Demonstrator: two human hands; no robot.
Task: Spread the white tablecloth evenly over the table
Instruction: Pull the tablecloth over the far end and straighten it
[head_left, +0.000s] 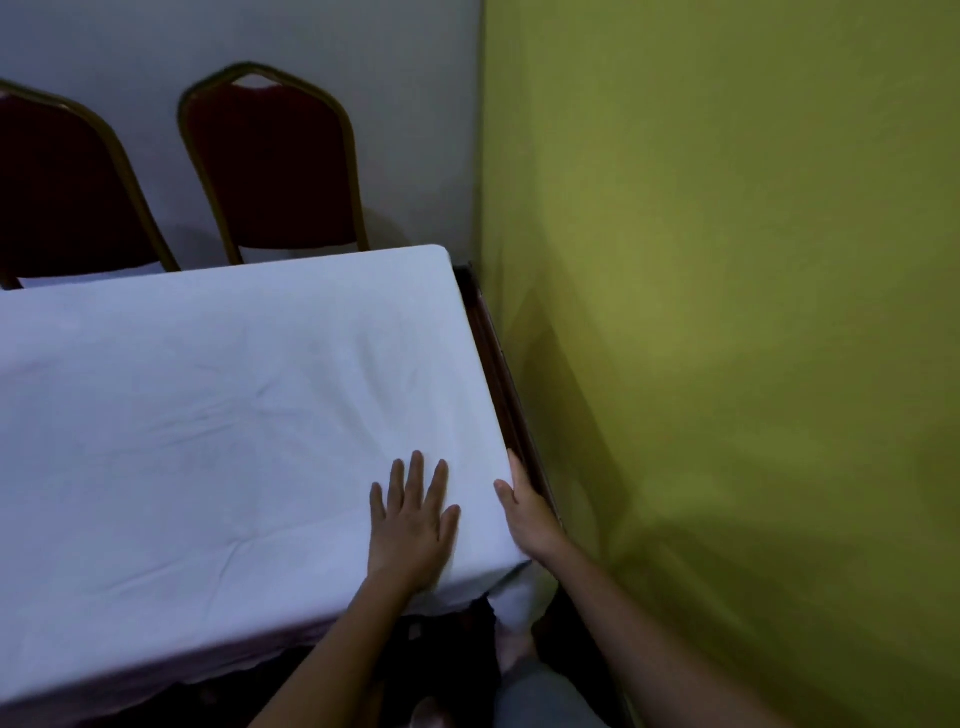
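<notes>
The white tablecloth (218, 415) covers the table top and hangs over the near edge and the right end. A few shallow creases run across its middle. My left hand (413, 525) lies flat on the cloth near the table's near right corner, fingers spread. My right hand (527, 514) rests along the right edge of the table, fingers reaching down the side of the cloth, thumb on top. Whether those fingers pinch the cloth is hidden. A fold of cloth hangs loose below the near right corner.
A green wall (727, 312) stands close to the table's right end, with a dark wooden strip (498, 374) in the narrow gap. Two red chairs (270, 166) with gold frames stand behind the far edge against a grey wall. My legs show below the near edge.
</notes>
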